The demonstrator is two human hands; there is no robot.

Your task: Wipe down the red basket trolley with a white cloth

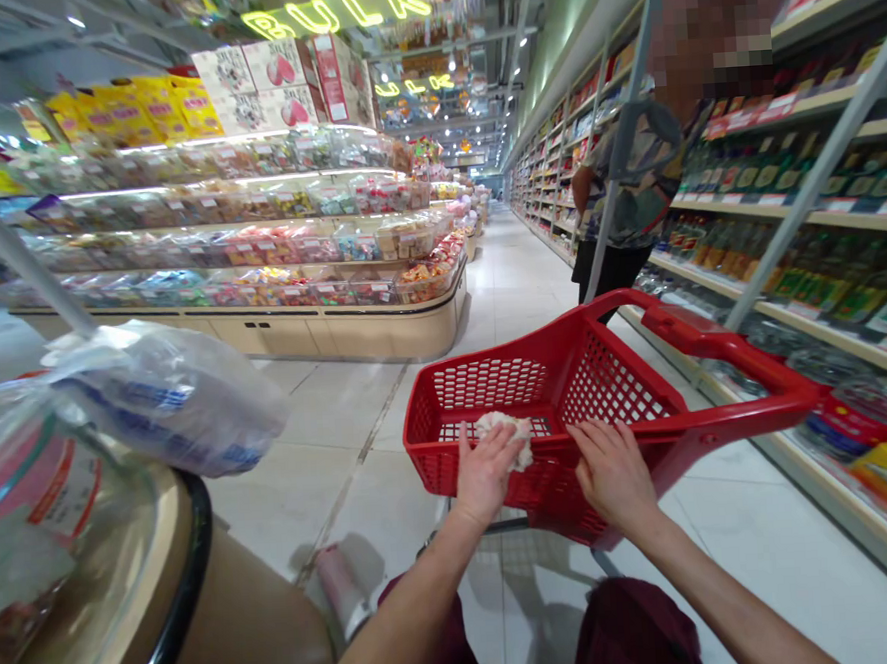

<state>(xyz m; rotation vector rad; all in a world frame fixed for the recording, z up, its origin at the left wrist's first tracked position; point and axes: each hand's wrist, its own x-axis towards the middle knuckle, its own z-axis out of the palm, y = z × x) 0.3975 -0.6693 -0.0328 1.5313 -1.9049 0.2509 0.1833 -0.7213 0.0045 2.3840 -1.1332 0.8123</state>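
A red plastic shopping cart (pixel 484 385) with perforated walls stands right in front of me. My left hand (pixel 486 470) holds a crumpled white cloth (pixel 524 445) against the cart's near rim, with the fingers pointing over the edge. Beside it, my right hand (pixel 613 472) grips the same rim, its fingers hooked over into the basket; the thumb lies against the outer wall. The red push handle (pixel 753 358) extends off to the right.
Bulk candy shelves (pixel 258 245) fill the left. Close by are a rounded beige counter (pixel 241 595), a roll of plastic bags (pixel 169 394) and a pinkish bottle (pixel 340 584) on the floor. Bottle shelves (pixel 774 217) line the right, where a person (pixel 634 185) stands beyond the cart.
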